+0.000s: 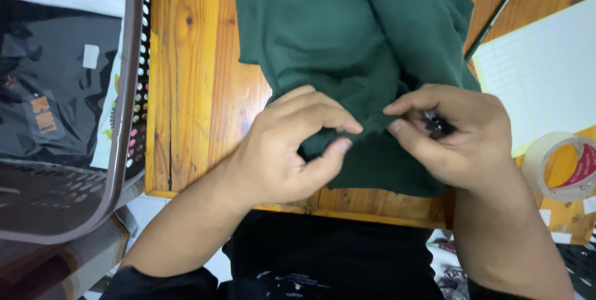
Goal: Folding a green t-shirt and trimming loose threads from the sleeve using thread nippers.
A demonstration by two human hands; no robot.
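A dark green garment (pixel 347 33) lies across a wooden table (pixel 198 89), its lower edge near the front. My left hand (pixel 292 148) pinches a fold of the green cloth between thumb and fingertips. Close to its right, my right hand (pixel 456 138) also nips the cloth with thumb and forefinger while holding a small dark tool (pixel 437 125) in its curled fingers. What kind of tool it is cannot be told. The two hands are a few centimetres apart over the garment's lower part.
A brown perforated plastic basket (pixel 127 89) with dark bagged clothing stands left of the table. A black pencil (pixel 493 19) and a lined white paper sheet (pixel 546 70) lie at the right, with a roll of clear tape (pixel 562 166) near the right front corner.
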